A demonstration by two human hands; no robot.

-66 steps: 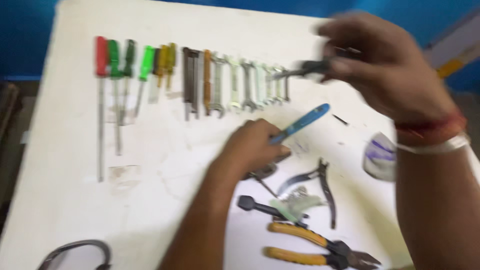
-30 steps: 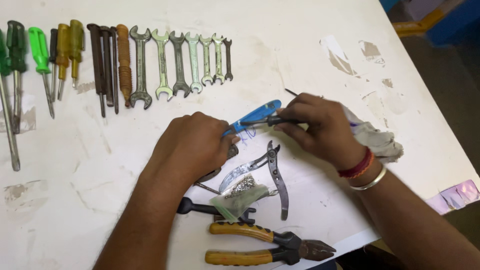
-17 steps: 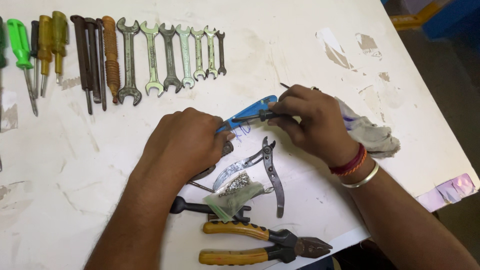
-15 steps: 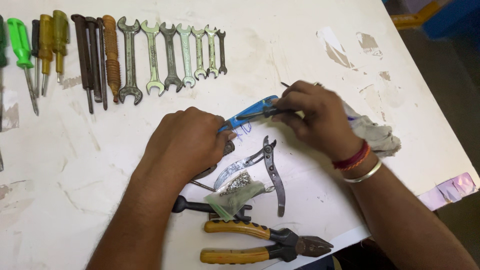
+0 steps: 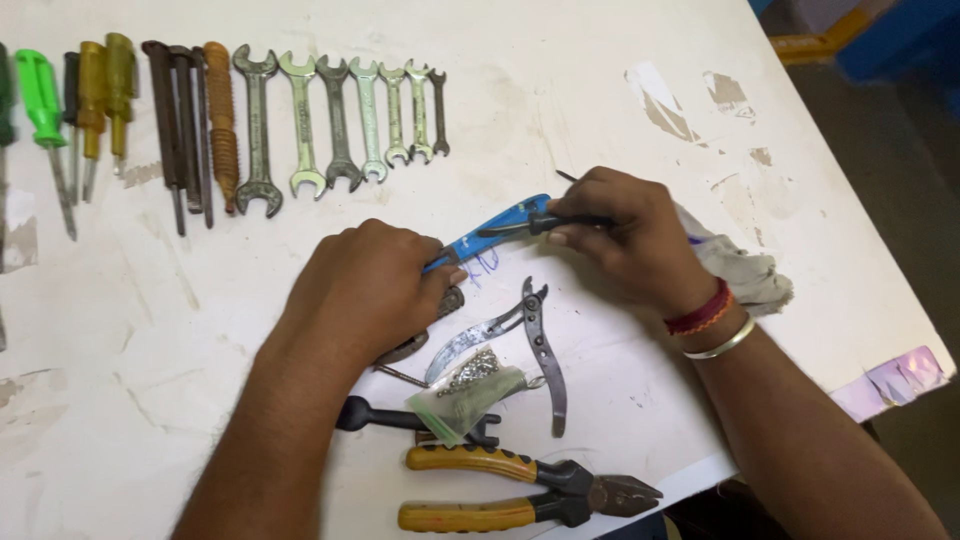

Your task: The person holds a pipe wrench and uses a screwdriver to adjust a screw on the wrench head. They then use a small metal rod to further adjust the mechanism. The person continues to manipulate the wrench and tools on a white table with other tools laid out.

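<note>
We've got the blue-handled tool [image 5: 487, 236] flat on the white table [image 5: 560, 90], roughly mid-table, between both hands. Left hand [image 5: 365, 290] presses down on its near end, fingers closed over the handle & pinning it. Right hand [image 5: 630, 235] pinches a thin dark tool [image 5: 565, 222] narrow betw. thumb and fingertips, tip laid against the far end of the blue handle.

Step in hand, as we judge it: working sthg small at the blue tool's head w/ the thin tool, while the other hand steadies. Next move prob. calls for a firm hold-down on the left and fine, steady tip control on the right, since the contact point is small.

Containers: only one we see, a small clear bag [image 5: 462, 392] just below the hands, holding small metal bits; can't tell what kind exactly. It lies over a black-handled tool [image 5: 375, 415].

Further out: grey pliers [image 5: 535, 335] beside the bag, yellow-handled pliers [image 5: 510, 490] at the near edge, a rag [image 5: 745, 270] behind the right wrist. Along the far side, a row of spanners [image 5: 340, 120], files [image 5: 190, 120], and screwdrivers [image 5: 70, 110].
</note>
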